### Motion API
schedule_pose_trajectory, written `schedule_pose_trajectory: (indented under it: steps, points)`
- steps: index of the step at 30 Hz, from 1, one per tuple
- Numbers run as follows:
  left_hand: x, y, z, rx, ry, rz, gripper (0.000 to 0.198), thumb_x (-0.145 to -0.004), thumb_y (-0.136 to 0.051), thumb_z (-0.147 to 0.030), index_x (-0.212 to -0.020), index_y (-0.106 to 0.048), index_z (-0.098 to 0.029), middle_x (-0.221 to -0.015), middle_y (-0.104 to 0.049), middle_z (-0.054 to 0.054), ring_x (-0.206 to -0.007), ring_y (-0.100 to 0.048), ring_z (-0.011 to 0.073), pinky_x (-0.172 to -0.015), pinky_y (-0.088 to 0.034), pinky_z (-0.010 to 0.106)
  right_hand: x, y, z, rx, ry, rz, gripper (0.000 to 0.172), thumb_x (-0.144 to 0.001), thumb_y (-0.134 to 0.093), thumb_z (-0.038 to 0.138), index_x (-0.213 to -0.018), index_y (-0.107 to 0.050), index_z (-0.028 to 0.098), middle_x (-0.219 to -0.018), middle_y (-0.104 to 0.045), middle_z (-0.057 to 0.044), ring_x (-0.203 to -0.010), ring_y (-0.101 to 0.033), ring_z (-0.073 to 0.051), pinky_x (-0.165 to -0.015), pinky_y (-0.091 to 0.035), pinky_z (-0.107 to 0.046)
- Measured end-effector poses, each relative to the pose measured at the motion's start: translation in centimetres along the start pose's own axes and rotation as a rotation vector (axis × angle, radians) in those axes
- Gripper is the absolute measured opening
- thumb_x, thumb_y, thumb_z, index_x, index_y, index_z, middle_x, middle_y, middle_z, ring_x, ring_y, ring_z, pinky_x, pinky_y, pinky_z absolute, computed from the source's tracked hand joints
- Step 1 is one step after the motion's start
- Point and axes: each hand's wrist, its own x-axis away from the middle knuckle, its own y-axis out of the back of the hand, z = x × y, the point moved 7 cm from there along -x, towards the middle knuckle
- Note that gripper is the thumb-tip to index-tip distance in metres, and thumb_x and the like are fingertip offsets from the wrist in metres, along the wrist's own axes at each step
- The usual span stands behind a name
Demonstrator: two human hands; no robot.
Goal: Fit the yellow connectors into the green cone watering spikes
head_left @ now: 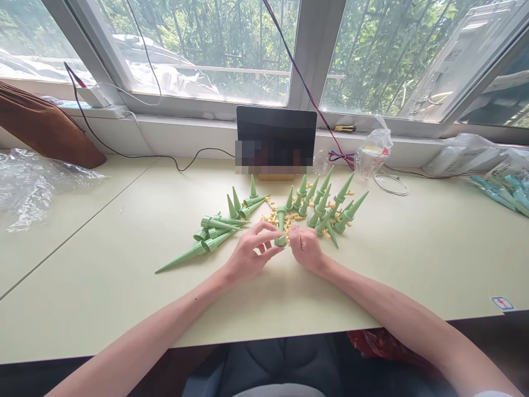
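Between the thumb and fingers of my left hand (249,251) is a green plastic watering spike (281,241), held low over the table with its point hidden from me. Beside it my right hand (306,249) is closed, fingertips pinched at a small yellow valve (288,237) against the spike's side. Just behind the hands lie several loose yellow valves (294,217). On the right, several green spikes with yellow valves (320,207) stand upright or lean. To the left, several plain spikes (219,223) lie in a pile, and a few stand behind them.
A dark-screened tablet (276,135) stands at the back of the pale table (103,298). Clear plastic wrap (37,182) lies at left. A bagged cup (372,157), a coiled white cable (390,184) and bags of blue-green items (502,190) are at right. A yellow cutter (344,128) rests on the sill.
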Motion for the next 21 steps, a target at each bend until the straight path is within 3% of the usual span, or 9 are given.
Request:
schedule_pose_trajectory:
  steps: [5,12,16,21]
  points:
    - [-0.1,0.0,-0.1,0.005,0.01,0.01,0.022,-0.089,-0.064,-0.027,-0.11,-0.069,-0.022,-0.107,-0.057,0.005,-0.065,-0.06,0.0056,-0.057,-0.056,0.019,0.0,0.1,-0.7,-0.099,-0.082,-0.026,0.047,-0.102,-0.027,0.018,-0.057,-0.014,0.022,-0.045,-0.023,0.005,-0.041,-0.021,-0.009,-0.043,-0.024,-0.027]
    - [-0.2,0.3,0.4,0.063,0.044,-0.031,0.017,-0.09,-0.064,-0.025,-0.105,-0.07,-0.019,-0.102,-0.059,0.006,-0.065,-0.06,0.0065,-0.053,-0.056,0.019,0.0,0.0,-1.5,-0.172,-0.169,-0.044,0.048,-0.103,-0.026,0.022,-0.056,-0.015,0.024,-0.044,-0.024,0.005,-0.04,-0.022,-0.01,-0.043,-0.024,-0.03]
    - [-0.3,0.2,0.4,0.112,0.034,-0.035,0.01,-0.088,-0.066,-0.025,-0.089,-0.072,-0.017,-0.094,-0.061,0.005,-0.064,-0.06,0.0074,-0.05,-0.055,0.018,0.1,-0.2,-1.0,-0.169,-0.148,-0.003,0.047,-0.103,-0.026,0.025,-0.058,-0.013,0.023,-0.046,-0.02,0.006,-0.043,-0.018,-0.01,-0.044,-0.022,-0.029]
    - [-0.3,0.3,0.5,0.181,0.108,-0.022,0.014,-0.084,-0.07,-0.027,-0.078,-0.071,-0.015,-0.086,-0.06,0.004,-0.056,-0.058,0.0062,-0.046,-0.053,0.018,0.1,-0.2,-0.4,-0.143,-0.078,0.023,0.047,-0.103,-0.024,0.025,-0.058,-0.013,0.022,-0.046,-0.021,0.006,-0.043,-0.018,-0.009,-0.045,-0.022,-0.029]
